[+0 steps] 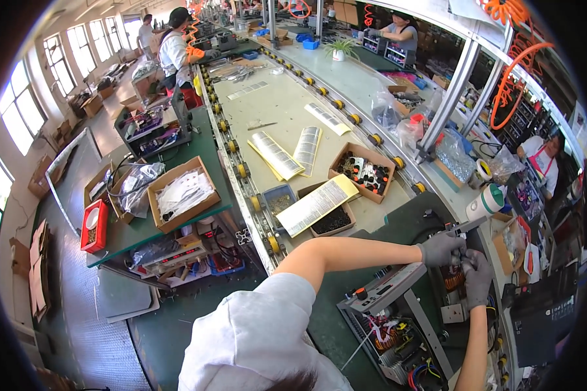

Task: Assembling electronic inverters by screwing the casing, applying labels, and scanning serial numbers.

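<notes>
My left hand, in a grey glove, reaches across to the right side with its fingers bent together. Close against it is my right hand, also gloved in grey, its fingers pinched. Whatever lies between the fingertips is too small or hidden to make out. Both hands are over an open electronic unit with a copper coil. A grey metal bar extends just beyond the fingers. Nearer to me stands another open metal chassis, with copper coils and coloured wires inside.
Ahead, a roller-edged line carries label sheets, a carton of small black and orange parts and a tray of black screws. Left is a green bench with cartons. A metal post rises at right. Other people work farther off.
</notes>
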The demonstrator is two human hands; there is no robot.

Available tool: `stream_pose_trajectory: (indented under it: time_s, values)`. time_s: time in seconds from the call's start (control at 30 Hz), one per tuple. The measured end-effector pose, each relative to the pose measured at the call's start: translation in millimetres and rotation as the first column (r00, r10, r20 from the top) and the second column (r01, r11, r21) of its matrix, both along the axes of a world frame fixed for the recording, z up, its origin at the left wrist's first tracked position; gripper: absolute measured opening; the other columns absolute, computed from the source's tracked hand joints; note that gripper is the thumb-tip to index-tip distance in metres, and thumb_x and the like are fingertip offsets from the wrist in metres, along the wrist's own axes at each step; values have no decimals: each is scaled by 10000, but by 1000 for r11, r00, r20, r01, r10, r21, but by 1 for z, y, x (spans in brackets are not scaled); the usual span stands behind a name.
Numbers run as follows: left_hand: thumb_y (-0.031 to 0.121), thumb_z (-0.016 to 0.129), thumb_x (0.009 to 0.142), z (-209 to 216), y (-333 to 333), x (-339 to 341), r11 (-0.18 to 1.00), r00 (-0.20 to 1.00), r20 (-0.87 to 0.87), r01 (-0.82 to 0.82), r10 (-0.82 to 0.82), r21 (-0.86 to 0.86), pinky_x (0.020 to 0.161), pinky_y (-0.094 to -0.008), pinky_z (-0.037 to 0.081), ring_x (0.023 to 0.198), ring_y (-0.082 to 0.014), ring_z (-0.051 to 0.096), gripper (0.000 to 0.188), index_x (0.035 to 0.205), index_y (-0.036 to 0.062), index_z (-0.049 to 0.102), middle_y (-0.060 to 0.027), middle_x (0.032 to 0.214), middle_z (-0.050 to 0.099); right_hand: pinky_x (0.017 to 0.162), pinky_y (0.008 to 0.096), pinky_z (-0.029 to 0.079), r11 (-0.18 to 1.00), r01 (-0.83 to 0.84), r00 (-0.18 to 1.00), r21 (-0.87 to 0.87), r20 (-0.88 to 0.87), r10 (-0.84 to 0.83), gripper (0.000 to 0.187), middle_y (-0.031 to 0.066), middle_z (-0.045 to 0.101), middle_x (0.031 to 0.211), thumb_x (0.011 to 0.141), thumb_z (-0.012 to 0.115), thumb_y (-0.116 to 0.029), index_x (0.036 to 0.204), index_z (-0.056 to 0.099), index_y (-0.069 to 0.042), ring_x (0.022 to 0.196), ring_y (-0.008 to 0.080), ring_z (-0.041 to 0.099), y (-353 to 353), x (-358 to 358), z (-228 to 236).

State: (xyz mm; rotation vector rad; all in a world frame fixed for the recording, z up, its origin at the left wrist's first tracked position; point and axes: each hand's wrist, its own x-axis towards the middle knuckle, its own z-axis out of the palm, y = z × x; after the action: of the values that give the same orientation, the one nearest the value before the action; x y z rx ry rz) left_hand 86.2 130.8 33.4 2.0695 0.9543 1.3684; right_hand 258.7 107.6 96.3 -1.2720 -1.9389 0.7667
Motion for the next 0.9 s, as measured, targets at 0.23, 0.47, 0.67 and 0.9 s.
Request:
stream_pose_trajectory:
  time_s: [0.23,0.47,0.67,0.9]
  values:
    - [298,719,696,9,1,-2,984,988,-152,34,-7,172,702,-396,467,833,-293,581,325,924,118,573,-89,830,612,689,246,415,993,-52,987,104,155,36,170,26,479,763,768,514,125,871,473,-5,710,121,457,-2,3,4]
    - [202,629,730,20,-11,-17,989,826,-544,-97,144,114,626,-444,480,805,-298,611,238,947,134,561,-93,810,613,641,230,404,938,-314,933,-145,138,334,125,6,468,688,755,525,90,759,469,-21,666,99,448,-41,-22,11]
    - [277,613,741,63,-22,2,998,675,-736,64,-53,-13,708,-427,516,852,-314,647,358,1070,139,598,-137,894,656,710,266,459,948,16,977,317,199,-83,163,59,604,826,836,541,15,995,576,29,773,122,556,-116,9,86]
    - [258,621,844,129,-59,7,933,877,-383,348,-290,89,796,-373,499,922,-280,633,286,1046,57,628,-172,996,647,645,327,479,531,557,830,638,-443,-338,95,117,604,839,817,578,-12,911,570,-8,726,206,576,-359,14,109]
